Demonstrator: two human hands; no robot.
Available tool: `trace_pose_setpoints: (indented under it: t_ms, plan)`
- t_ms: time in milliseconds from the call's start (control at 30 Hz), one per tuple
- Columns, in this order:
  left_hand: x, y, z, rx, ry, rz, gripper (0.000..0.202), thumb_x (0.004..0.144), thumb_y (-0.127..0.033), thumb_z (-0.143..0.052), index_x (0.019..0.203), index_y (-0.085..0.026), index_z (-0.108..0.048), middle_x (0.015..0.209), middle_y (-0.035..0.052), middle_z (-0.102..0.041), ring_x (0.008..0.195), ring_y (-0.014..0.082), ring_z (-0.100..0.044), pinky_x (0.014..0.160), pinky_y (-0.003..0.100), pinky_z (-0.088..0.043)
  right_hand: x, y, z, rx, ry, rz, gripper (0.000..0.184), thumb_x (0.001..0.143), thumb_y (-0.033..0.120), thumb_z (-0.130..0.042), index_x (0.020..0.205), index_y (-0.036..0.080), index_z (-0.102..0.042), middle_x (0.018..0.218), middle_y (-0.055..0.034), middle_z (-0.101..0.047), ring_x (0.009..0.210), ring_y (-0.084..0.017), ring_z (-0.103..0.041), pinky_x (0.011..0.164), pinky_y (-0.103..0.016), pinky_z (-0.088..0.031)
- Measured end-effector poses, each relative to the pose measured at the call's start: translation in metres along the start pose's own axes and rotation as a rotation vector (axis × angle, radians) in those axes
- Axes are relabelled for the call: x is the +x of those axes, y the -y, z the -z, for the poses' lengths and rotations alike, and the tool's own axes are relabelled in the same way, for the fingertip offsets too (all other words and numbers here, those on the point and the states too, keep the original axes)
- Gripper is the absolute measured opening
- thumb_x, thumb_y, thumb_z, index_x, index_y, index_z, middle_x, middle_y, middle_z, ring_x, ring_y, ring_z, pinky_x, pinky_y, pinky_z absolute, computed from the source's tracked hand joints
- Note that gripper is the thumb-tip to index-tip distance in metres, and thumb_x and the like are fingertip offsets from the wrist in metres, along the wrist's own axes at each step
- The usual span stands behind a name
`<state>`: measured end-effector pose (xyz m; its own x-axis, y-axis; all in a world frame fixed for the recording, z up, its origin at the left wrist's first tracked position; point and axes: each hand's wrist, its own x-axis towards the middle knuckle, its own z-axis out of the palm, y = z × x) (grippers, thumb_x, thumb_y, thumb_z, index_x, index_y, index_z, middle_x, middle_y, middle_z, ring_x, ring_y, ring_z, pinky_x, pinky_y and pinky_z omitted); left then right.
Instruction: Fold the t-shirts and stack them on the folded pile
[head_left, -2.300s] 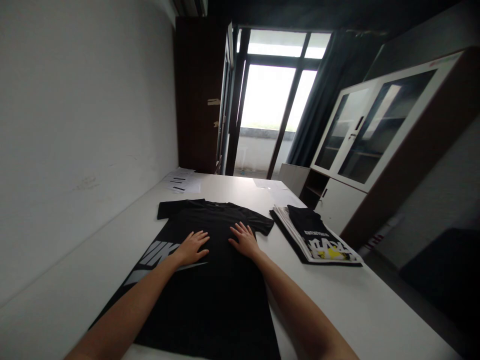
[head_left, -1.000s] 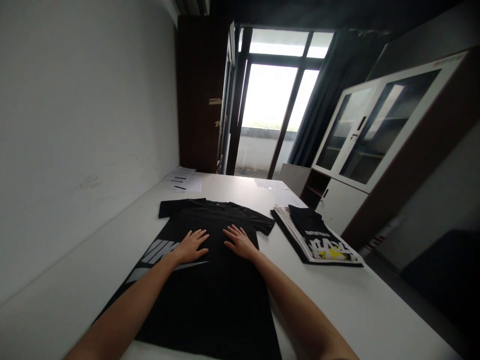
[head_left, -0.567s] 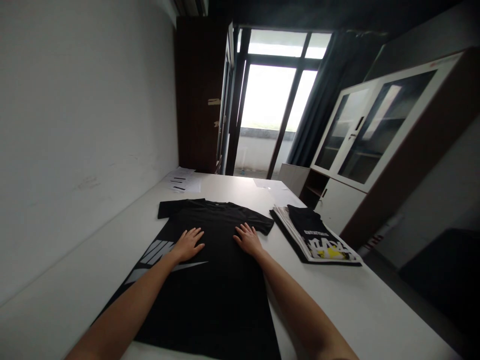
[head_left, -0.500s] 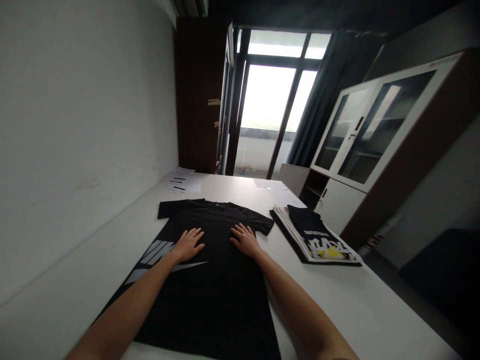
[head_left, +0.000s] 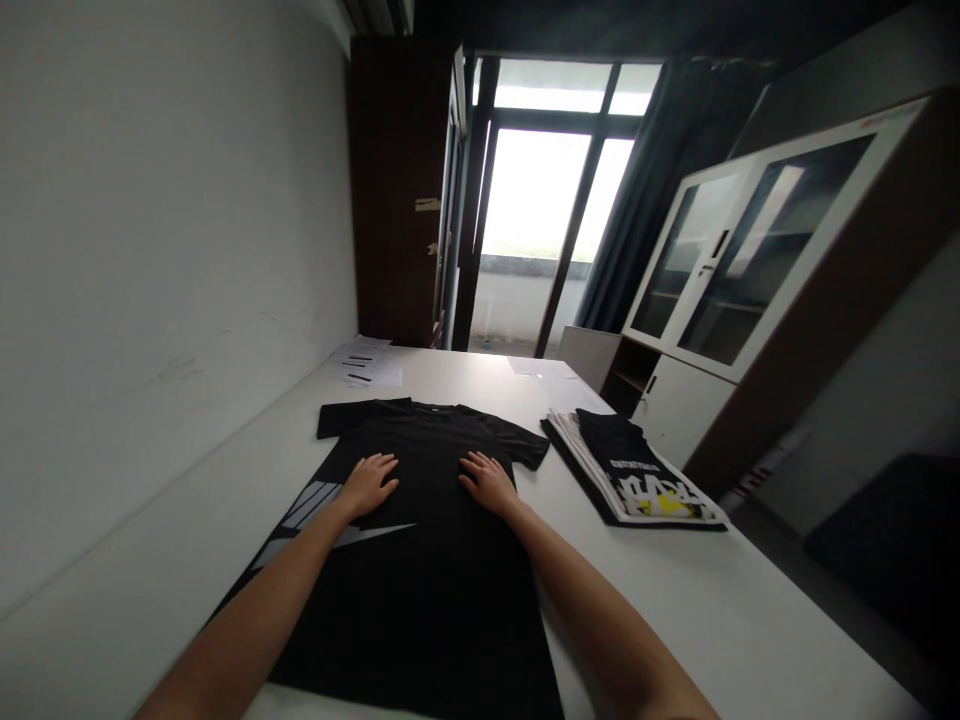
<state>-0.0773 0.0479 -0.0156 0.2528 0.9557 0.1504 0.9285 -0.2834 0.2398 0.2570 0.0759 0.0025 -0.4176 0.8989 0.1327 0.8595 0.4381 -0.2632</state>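
Observation:
A black T-shirt [head_left: 435, 590] lies spread out on the white table, its collar and both short sleeves at the far end. Grey lettering and a swoosh cross its left side. My left hand [head_left: 367, 486] rests flat on the upper left of the shirt, just above the print, fingers stretched out. On the upper right of the chest lies my right hand [head_left: 487, 481], also open, fingers pointing away and inward. Neither hand grips the cloth. My left forearm covers part of the lettering, and my right forearm crosses the shirt's right edge.
Folded clothes [head_left: 630, 470] are stacked to the right of the shirt. Papers [head_left: 367, 362] lie at the far left table corner, and a sheet [head_left: 544, 370] lies at the far right. A wall bounds the left side; a glass-door cabinet [head_left: 750, 250] stands beyond the table's right edge.
My left hand has shifted slightly to the left over the shirt, with its fingers closer together. My right hand has hardly moved, and the shirt lies as before.

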Motion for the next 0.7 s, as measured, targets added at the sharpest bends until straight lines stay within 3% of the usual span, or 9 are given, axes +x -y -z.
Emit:
trace_pose_setpoints:
  t_ms: [167, 300, 433, 533, 700]
  plan:
    - [0.002, 0.007, -0.005, 0.065, -0.027, 0.097, 0.056, 0.099, -0.048, -0.044, 0.149, -0.024, -0.051, 0.160, 0.0064, -0.042, 0.148, 0.0303, -0.033, 0.120, 0.052, -0.025, 0.000, -0.003, 0.004, 0.002, 0.009, -0.021, 0.054, 0.101, 0.050, -0.046, 0.150, 0.027, -0.051, 0.160, -0.0079, -0.039, 0.150, -0.027, -0.030, 0.122, -0.048, -0.018]
    - [0.002, 0.015, -0.006, 0.109, -0.071, 0.196, 0.057, 0.099, -0.049, -0.042, 0.148, -0.022, -0.051, 0.160, 0.0083, -0.041, 0.148, 0.0313, -0.034, 0.119, 0.054, -0.025, -0.007, 0.008, 0.009, 0.022, 0.017, 0.205, 0.049, 0.100, 0.049, -0.049, 0.145, 0.031, -0.056, 0.158, -0.0041, -0.044, 0.152, -0.025, -0.026, 0.124, -0.049, -0.012]
    - [0.002, 0.018, -0.008, 0.113, -0.072, 0.196, 0.057, 0.099, -0.050, -0.042, 0.149, -0.023, -0.051, 0.161, 0.0081, -0.040, 0.148, 0.0306, -0.032, 0.119, 0.053, -0.024, -0.010, 0.023, 0.005, 0.094, 0.083, 0.364, 0.054, 0.099, 0.055, -0.050, 0.149, 0.035, -0.051, 0.160, -0.0009, -0.040, 0.151, -0.023, -0.029, 0.124, -0.046, -0.016]
    - [0.003, 0.019, -0.009, 0.107, -0.072, 0.200, 0.058, 0.099, -0.051, -0.042, 0.149, -0.023, -0.050, 0.161, 0.0079, -0.039, 0.149, 0.0308, -0.032, 0.120, 0.053, -0.023, -0.006, 0.021, 0.000, 0.071, 0.074, 0.264, 0.055, 0.100, 0.055, -0.047, 0.150, 0.034, -0.049, 0.161, -0.0021, -0.038, 0.151, -0.024, -0.029, 0.124, -0.046, -0.017]
    - [0.004, 0.021, -0.011, 0.104, -0.075, 0.200, 0.058, 0.099, -0.051, -0.043, 0.149, -0.023, -0.051, 0.160, 0.0084, -0.040, 0.148, 0.0312, -0.032, 0.120, 0.054, -0.023, -0.001, -0.002, 0.003, -0.068, -0.020, -0.048, 0.054, 0.102, 0.052, -0.045, 0.149, 0.027, -0.052, 0.159, -0.0085, -0.042, 0.151, -0.028, -0.028, 0.122, -0.052, -0.014]
